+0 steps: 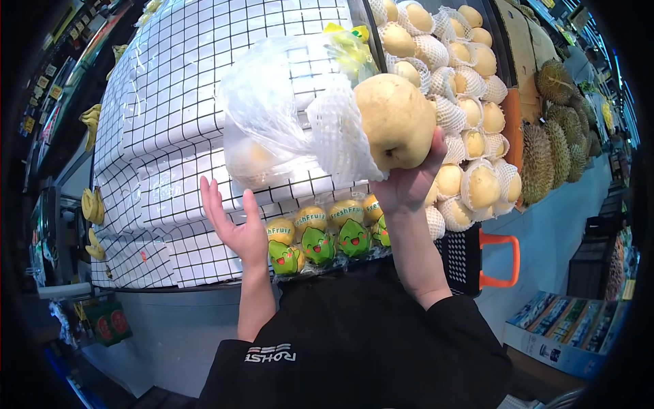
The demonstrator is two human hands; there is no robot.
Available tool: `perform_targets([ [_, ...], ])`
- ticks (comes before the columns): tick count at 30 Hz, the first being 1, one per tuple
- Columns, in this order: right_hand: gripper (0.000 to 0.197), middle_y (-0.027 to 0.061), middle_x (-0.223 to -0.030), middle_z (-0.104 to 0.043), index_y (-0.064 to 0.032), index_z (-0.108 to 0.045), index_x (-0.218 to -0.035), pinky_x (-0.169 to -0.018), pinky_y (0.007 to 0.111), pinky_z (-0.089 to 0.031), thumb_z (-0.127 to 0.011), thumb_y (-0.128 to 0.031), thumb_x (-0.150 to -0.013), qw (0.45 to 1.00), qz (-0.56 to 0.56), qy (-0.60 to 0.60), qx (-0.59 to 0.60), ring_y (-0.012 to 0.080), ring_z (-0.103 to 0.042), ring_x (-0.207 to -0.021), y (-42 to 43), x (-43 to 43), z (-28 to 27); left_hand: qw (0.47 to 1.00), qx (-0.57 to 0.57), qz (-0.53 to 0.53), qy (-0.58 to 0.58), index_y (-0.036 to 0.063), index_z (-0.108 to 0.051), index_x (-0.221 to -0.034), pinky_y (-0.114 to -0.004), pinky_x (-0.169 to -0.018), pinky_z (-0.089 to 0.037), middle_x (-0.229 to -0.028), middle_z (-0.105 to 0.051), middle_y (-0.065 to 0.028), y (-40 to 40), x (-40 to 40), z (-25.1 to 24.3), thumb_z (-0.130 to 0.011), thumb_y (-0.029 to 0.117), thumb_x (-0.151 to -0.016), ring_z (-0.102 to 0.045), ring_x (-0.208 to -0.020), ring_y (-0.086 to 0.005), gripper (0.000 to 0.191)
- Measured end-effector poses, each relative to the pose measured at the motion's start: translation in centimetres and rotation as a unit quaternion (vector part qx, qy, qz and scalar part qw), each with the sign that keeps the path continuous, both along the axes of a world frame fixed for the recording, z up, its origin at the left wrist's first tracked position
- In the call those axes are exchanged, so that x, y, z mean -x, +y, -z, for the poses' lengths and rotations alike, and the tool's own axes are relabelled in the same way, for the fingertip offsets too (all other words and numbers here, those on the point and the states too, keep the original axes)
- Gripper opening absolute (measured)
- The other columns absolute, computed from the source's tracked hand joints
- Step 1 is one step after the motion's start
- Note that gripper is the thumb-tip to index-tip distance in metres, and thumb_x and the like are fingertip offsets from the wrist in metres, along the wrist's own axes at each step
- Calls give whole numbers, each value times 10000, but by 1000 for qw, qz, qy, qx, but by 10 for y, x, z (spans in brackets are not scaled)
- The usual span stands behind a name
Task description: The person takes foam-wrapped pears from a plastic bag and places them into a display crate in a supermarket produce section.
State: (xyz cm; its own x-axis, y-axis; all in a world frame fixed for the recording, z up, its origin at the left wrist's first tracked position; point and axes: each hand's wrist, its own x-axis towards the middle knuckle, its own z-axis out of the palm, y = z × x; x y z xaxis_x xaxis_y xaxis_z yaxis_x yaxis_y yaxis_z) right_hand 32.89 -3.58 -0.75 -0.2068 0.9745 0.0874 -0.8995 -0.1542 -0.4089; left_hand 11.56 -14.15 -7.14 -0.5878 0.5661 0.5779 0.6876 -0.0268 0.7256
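Note:
My right hand point(409, 189) grips a large pale-yellow pear point(396, 117) from below, with its dark calyx end facing me. A white foam net sleeve point(340, 130) covers only the pear's left side. Beside the sleeve lies a clear plastic bag point(263, 92), with a net-wrapped fruit point(253, 163) seen through it. Whether the bag touches the sleeve is hard to tell. Palm up and fingers apart, my left hand point(237, 225) holds nothing in front of the bag. Both are above a white display cloth with black grid lines point(173, 102).
Net-sleeved pears point(480, 184) fill a tray on the right, with durians point(539, 158) beyond. Wrapped yellow fruits with green cartoon prints point(352, 237) line the near edge. A black basket with an orange handle point(515, 260) stands at right. Bananas point(92, 207) edge the left side.

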Motion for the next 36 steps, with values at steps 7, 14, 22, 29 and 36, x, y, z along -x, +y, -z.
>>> perform_targets([
  [7, 883, 134, -1458, -451, -56, -311, -1488, -1116, 471, -388, -620, -602, -866, 987, 18, -158, -22, 290, -471, -1328, -63, 7, 13, 858, -21, 392, -330, -67, -382, -1419, -361, -992, -450, -1391, -485, -183, -17, -71, -32, -679, 490, -885, -523, -1238, -251, 827],
  [14, 1160, 158, -1437, -376, -22, -133, -1526, -1121, 386, -345, -885, -354, -707, 968, 16, -243, -61, 252, -414, -1338, -89, 8, 11, 863, 22, 351, -363, -56, -239, -1451, -412, -1060, -405, -1399, -417, -186, -16, -90, -30, -692, 755, -722, -479, -1274, -280, 1181],
  [22, 1132, 227, -1522, -280, -27, -227, -1497, -1133, 430, -312, -897, -426, -677, 826, 110, -492, -253, 315, -351, -1399, -94, -34, 29, 776, 75, 346, -522, 58, -295, -1496, -485, -1123, -365, -1516, -362, -169, -31, -88, -24, -190, 728, -953, -422, -1361, -334, 869],
  [29, 629, 191, -1377, -505, -13, -503, -1344, -1042, 388, -416, -734, -362, -874, 900, 80, -374, -208, 289, -511, -1266, -89, -69, 36, 541, -25, 459, -704, 80, -322, -1496, -510, -1093, -406, -1489, -410, -179, -34, -96, -16, -262, 792, -883, -447, -1342, -360, 942],
  [36, 224, 118, -988, -661, 14, -690, -1035, -764, 299, -528, -724, -129, -866, 794, 83, -564, -210, 194, -655, -869, -91, -107, 31, 349, -30, 432, -831, 59, -343, -1491, -563, -1128, -346, -1501, -391, -207, -38, -113, 6, -323, 822, -820, -420, -1359, -397, 1016],
])
